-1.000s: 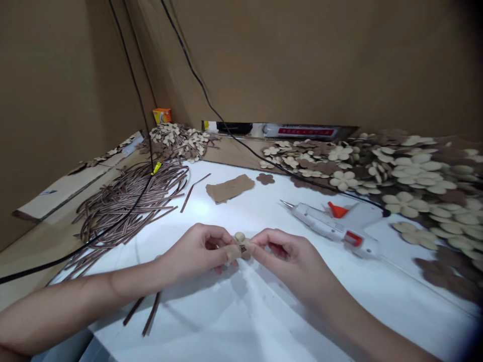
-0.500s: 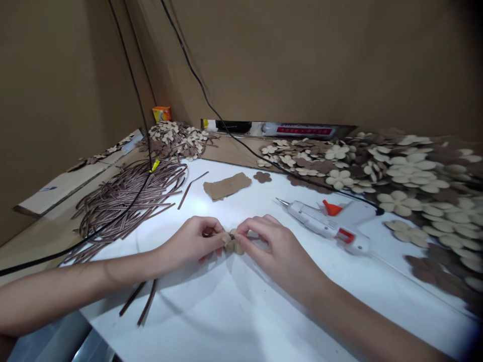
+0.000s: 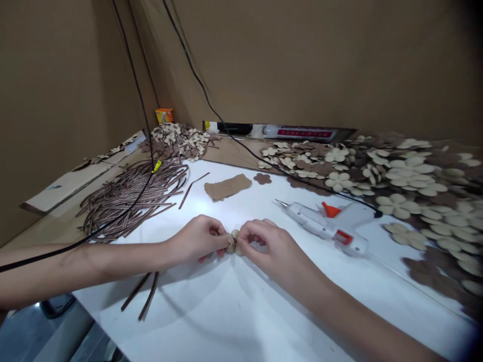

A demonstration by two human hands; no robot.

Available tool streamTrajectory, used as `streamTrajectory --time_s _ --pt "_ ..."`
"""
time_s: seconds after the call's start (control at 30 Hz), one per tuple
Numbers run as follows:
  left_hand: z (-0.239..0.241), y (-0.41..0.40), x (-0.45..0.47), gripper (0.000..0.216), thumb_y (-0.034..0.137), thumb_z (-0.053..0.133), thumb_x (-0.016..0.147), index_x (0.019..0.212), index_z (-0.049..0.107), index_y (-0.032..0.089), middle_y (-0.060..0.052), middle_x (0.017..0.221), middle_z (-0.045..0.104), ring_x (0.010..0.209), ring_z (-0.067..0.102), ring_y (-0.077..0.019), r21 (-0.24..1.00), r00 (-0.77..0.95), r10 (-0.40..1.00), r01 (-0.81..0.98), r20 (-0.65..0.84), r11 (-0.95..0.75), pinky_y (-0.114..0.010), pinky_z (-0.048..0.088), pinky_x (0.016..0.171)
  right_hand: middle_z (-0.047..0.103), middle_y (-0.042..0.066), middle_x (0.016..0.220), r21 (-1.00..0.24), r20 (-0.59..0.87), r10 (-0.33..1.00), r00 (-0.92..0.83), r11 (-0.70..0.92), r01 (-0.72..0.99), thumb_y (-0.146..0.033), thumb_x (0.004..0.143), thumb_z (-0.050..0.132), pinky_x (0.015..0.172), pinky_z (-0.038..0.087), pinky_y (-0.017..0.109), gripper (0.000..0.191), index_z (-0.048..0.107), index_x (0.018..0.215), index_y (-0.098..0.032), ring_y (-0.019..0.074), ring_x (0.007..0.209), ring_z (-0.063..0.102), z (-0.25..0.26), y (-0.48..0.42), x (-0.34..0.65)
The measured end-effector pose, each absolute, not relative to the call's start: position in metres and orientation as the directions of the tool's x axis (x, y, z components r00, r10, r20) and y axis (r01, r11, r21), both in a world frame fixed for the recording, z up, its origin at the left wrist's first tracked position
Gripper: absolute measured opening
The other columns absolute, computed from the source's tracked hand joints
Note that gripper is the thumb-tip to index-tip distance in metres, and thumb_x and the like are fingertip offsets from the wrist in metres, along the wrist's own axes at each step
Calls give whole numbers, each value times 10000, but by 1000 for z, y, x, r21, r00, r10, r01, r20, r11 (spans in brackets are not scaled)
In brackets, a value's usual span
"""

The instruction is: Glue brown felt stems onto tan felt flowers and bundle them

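A small beige fabric flower (image 3: 237,248) is held low over the white tabletop, mostly covered by fingers. My left hand (image 3: 207,239) pinches its left side between thumb and fingertips. From the right, my right hand (image 3: 264,241) grips the other side with thumb and index finger. A bit of dark brown strip shows across the flower's middle. Two brown strip ends (image 3: 148,297) stick out below my left forearm; whether they join the flower is hidden. Right of my right hand lies a white glue gun (image 3: 320,221) with orange parts, its metal tip pointing left.
Brown strips (image 3: 132,198) lie heaped at left. Beige and brown flowers (image 3: 400,176) pile up along the right and back. A torn cardboard piece (image 3: 227,187) and a single brown flower (image 3: 262,178) lie ahead. A black cable (image 3: 204,90) hangs across; cardboard walls enclose the table.
The beige flower has turned slightly between my fingers, with more of its petals showing. Both hands stay almost in place; the view has shifted a little.
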State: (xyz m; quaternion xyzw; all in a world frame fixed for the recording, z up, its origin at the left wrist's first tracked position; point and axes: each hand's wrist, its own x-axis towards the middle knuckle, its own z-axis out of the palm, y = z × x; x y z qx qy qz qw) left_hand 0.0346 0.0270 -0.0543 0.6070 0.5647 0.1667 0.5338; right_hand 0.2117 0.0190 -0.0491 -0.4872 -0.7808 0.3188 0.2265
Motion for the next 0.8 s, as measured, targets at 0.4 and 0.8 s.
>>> streamTrajectory --time_s 0.4,0.8 --pt "-55 28 38 169 305 557 708 624 548 159 37 531 573 322 376 -47 804 258 875 556 -410 213 -168 272 286 573 -7 690 -709 97 896 -433 368 601 -134 763 478 619 403 288 152 506 640 -220 173 738 521 -56 19 213" --pt "-58 30 40 155 303 565 682 615 544 164 37 501 541 351 399 -64 777 234 869 584 -436 232 -159 300 282 599 10 735 -717 87 925 -371 316 621 -122 717 496 646 449 309 158 436 608 -220 181 743 549 -60 20 209"
